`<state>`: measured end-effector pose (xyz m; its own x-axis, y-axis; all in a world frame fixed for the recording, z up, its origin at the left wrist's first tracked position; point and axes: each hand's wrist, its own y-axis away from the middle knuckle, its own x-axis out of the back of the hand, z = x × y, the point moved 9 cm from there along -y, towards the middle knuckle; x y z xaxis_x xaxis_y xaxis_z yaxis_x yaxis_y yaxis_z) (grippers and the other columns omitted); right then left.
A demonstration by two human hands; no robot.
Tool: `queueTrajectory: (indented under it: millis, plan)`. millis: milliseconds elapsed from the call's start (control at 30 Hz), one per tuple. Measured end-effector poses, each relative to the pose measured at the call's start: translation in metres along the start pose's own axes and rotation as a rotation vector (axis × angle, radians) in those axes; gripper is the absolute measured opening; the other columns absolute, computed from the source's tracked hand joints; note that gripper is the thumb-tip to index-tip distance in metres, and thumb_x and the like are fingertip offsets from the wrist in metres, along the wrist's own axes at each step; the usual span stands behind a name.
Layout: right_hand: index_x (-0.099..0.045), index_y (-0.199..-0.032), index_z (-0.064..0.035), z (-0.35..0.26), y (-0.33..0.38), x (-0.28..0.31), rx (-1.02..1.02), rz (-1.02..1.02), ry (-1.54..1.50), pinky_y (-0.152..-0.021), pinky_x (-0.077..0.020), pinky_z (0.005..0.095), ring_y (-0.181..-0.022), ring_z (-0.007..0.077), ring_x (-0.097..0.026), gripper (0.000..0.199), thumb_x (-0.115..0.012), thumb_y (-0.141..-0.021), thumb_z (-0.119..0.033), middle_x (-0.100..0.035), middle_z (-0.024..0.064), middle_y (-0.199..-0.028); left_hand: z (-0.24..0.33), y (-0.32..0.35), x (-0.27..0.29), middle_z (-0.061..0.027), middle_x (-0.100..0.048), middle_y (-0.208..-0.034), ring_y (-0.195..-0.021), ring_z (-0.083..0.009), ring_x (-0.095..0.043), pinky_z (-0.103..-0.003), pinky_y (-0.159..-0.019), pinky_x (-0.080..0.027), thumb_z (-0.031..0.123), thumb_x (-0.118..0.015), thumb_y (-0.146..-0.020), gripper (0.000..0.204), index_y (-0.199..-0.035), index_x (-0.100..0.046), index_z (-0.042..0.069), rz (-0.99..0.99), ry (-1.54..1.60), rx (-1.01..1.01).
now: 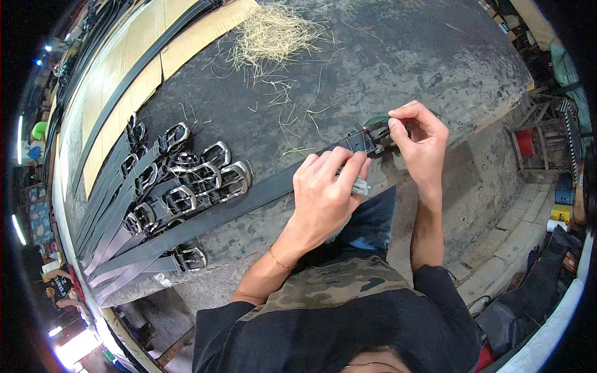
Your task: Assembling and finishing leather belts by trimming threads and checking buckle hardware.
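A long black belt [261, 194] lies along the near edge of the bench, its buckle end [375, 139] at the right. My left hand [324, 191] is closed beside that end, over the strap. From its curled fingers sticks out a pale grey object [360, 186], perhaps a tool handle; its other end is hidden. Just right of the buckle, my right hand [420, 138] has thumb and forefinger pinched together. Whatever lies between those fingertips is too small to make out. Behind the buckle shows part of a round green object [377, 119].
Several black belts with metal buckles [202, 177] are heaped at the left of the dark bench [398, 56]. A pile of thin straw-coloured strands [273, 37] lies at the back, near cardboard [205, 34]. A wooden rack [540, 146] stands at the right.
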<state>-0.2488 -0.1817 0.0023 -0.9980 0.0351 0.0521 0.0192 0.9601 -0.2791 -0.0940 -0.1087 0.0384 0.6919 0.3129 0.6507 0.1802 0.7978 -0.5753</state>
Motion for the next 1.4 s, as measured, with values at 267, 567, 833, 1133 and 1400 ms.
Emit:
queueTrajectory:
  millis: [267,567,833,1133,1400]
  plan:
    - [-0.065,-0.085,0.0033,-0.003,0.0,0.0,0.036,-0.016,0.079,-0.065,-0.043,0.0219,-0.072,0.0067,-0.054,0.008,-0.065,-0.078,0.009,-0.06,0.0023,-0.079,0.0,-0.001,0.001,-0.005,-0.061,-0.076,-0.06,-0.0217,-0.057,-0.033,-0.053,-0.041,0.006,-0.077,-0.074,0.017,-0.088,-0.067,0.005,0.001,0.006,-0.004]
    - [-0.065,-0.084,0.0038,-0.003,-0.001,-0.003,0.045,-0.026,0.08,-0.064,-0.0431,0.0223,-0.071,0.007,-0.054,0.008,-0.064,-0.078,0.008,-0.06,0.0026,-0.078,-0.001,0.0,0.001,-0.005,-0.061,-0.077,-0.06,-0.0218,-0.057,-0.033,-0.053,-0.041,0.005,-0.077,-0.074,0.017,-0.088,-0.067,0.006,-0.008,0.0,0.001]
    - [-0.065,-0.084,0.0037,-0.003,0.0,-0.003,0.007,-0.026,0.094,-0.064,-0.0429,0.022,-0.071,0.0066,-0.054,0.007,-0.065,-0.079,0.007,-0.06,0.0022,-0.078,0.0,0.0,0.001,-0.0051,-0.061,-0.077,-0.06,-0.0222,-0.057,-0.033,-0.053,-0.041,0.005,-0.077,-0.074,0.017,-0.088,-0.067,0.006,-0.006,0.003,0.0]
    - [-0.066,-0.089,0.0029,0.0,0.0,0.001,0.009,0.007,0.018,-0.071,-0.0439,0.0214,-0.078,0.0067,-0.056,0.008,-0.064,-0.082,0.006,-0.061,0.0011,-0.082,-0.001,0.007,0.005,-0.0045,-0.061,-0.079,-0.062,-0.0217,-0.058,-0.032,-0.054,-0.042,0.005,-0.077,-0.072,0.02,-0.09,-0.068,0.006,-0.032,0.023,-0.028]
    - [-0.065,-0.094,0.0027,-0.003,0.0,0.008,0.033,0.049,-0.049,-0.076,-0.0444,0.0209,-0.083,0.0061,-0.056,0.009,-0.064,-0.085,0.006,-0.062,0.0006,-0.087,-0.011,0.016,0.013,-0.0123,-0.061,-0.117,-0.065,-0.0225,-0.06,-0.032,-0.056,-0.049,0.001,-0.074,-0.072,0.024,-0.095,-0.069,0.007,-0.036,0.002,0.099]
